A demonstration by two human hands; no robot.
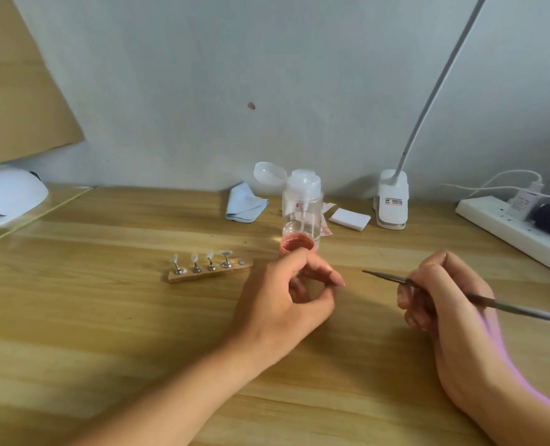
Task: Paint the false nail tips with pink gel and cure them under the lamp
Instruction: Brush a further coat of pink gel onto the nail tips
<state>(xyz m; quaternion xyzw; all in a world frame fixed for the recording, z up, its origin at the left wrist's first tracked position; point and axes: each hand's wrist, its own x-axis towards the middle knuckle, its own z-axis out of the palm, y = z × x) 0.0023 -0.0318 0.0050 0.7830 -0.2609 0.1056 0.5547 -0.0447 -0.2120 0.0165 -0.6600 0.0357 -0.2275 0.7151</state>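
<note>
A wooden stand (pixel 209 274) left of centre carries several metal holders with clear nail tips (pixel 194 258); its rightmost spot (pixel 242 263) is bare. An open jar of pink gel (pixel 297 244) stands just behind my left hand (pixel 283 304). That hand rests on the table with fingers curled, thumb against the forefinger; whether anything is held inside is hidden. My right hand (pixel 444 304) grips a thin brush (pixel 392 277) like a pen, bristles pointing left toward the left hand. The white curing lamp (pixel 10 194) sits at the far left.
A clear pump bottle (pixel 302 201) with its lid flipped up stands behind the jar. A blue cloth (pixel 244 202), white pads (pixel 349 218), a clip lamp's base (pixel 391 201) and a power strip (pixel 518 230) line the back. The lamp rests on a clear sheet (pixel 45 210).
</note>
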